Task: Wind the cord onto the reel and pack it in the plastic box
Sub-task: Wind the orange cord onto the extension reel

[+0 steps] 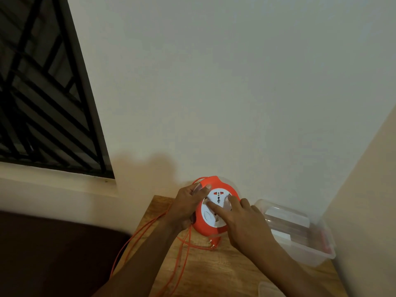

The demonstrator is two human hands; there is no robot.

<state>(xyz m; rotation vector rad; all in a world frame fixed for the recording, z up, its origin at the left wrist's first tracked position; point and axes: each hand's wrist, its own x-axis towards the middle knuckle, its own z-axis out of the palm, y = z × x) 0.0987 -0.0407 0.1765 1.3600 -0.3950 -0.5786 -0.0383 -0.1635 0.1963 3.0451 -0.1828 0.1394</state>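
Pale plaster walls are meeting in a corner behind a small wooden counter [225,273], with a dark barred window [42,99] sitting to the left above a light sill. On the counter, close to the wall, an orange reel [211,227] with a white socket face [216,202] is standing tilted up toward the camera. The left hand [188,205] is gripping the reel's left rim, fingers curling over its upper edge. The right hand [242,221] is reaching across the white face, its forefinger stretching out and pressing on the face while the other fingers are lying loosely bent beside it. No brand, label or writing is showing clearly enough to read on the reel. Loose orange cord [150,232] is trailing from the reel's lower left, running in long loops off the counter's left edge and down toward the camera; its plug end [213,243] is lying on the wood just below the reel. A clear plastic box [300,236] is sitting to the right of the reel, near the side wall, apart from both hands.
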